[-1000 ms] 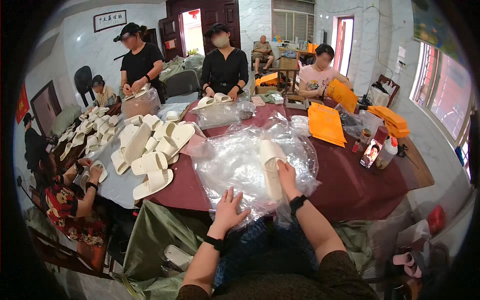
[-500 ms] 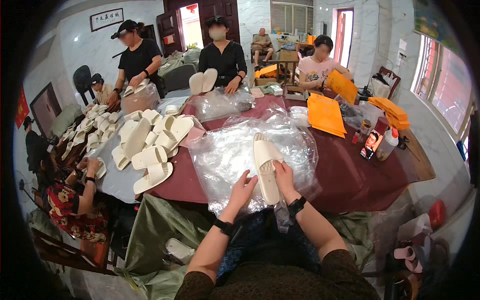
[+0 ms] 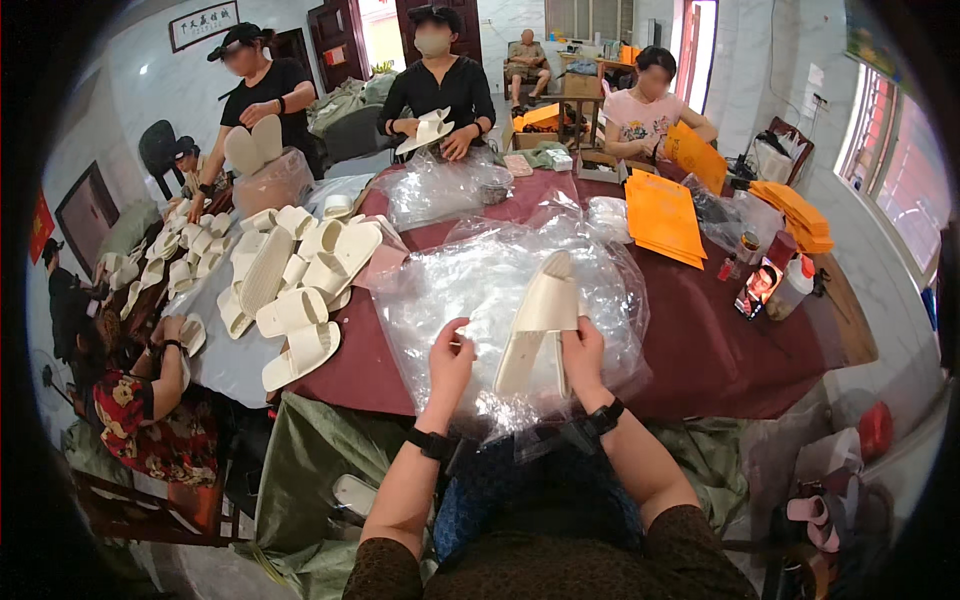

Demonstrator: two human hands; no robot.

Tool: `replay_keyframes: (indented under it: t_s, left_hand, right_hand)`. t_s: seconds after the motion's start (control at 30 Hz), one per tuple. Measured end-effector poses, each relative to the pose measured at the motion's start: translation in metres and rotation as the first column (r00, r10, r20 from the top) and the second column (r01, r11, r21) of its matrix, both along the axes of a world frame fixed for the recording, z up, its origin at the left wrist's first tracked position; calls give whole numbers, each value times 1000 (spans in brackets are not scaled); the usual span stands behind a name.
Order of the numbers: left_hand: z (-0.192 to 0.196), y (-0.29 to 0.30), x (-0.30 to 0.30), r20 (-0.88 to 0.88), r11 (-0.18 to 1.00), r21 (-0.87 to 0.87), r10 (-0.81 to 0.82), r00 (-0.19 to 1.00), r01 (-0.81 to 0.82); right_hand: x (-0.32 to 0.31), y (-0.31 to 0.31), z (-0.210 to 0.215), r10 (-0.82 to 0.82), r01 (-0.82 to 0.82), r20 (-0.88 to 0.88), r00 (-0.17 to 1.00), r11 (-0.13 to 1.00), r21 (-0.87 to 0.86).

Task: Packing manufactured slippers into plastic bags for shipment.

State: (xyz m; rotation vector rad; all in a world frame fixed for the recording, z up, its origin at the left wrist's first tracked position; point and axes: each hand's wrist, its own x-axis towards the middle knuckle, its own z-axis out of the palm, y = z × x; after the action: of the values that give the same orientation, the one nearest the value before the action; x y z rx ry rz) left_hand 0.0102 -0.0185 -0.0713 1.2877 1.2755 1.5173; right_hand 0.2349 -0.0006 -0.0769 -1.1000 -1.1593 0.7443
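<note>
One long table (image 3: 700, 340) under a dark red cloth fills the room, and four other people work around its far and left sides. Near its middle lies a heap of crinkled clear plastic bags (image 3: 480, 280), thin and glossy, with a second heap (image 3: 440, 190) farther back. On the left is a pile of cream slippers (image 3: 290, 280), smooth foam with broad straps, too many and too overlapped to count. Two stacks of flat orange envelopes (image 3: 660, 215) lie to the right. Over the near heap, the right hand (image 3: 583, 352) has its fingers curled around a pair of cream slippers (image 3: 540, 325), two held sole to sole, toes pointing away. The left hand (image 3: 452, 358) pinches a fold of the plastic between thumb and fingers, just beside the pair.
</note>
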Motion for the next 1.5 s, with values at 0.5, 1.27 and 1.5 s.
replay_keyframes:
  t_s: [0.5, 1.27, 1.5]
  left_hand:
    - [23, 43, -27, -894, 923, 242, 332, 301, -300]
    - [-16, -8, 0, -932, 958, -64, -158, 327, 280]
    - [-13, -1, 2, -880, 974, -28, -130, 457, 225]
  right_hand:
    - [43, 44, 29, 54, 28, 785, 617, 995, -91]
    - [103, 24, 23, -128, 112, 375, 918, 992, 63]
    - [115, -43, 79, -52, 51, 29, 998, 998, 28]
